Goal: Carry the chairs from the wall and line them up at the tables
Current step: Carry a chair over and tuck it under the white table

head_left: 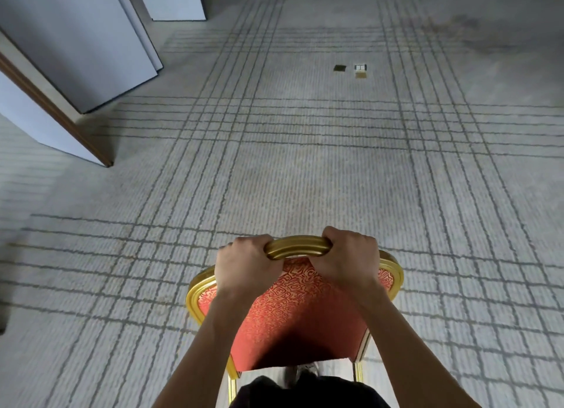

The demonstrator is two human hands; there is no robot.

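Note:
A banquet chair (293,316) with a gold frame and a red patterned back is right in front of me, low in the view. My left hand (244,264) grips the gold top rail on its left side. My right hand (348,258) grips the same rail on its right side. Both sets of fingers are curled over the rail. The chair's seat and most of its legs are hidden under the backrest and my arms; two gold legs show near my body.
Grey carpet (305,163) with dark grid lines stretches ahead. White-draped tables (76,50) and a wood-edged table top (55,114) stand at the upper left. Two small floor outlet plates (351,69) lie ahead, right of centre.

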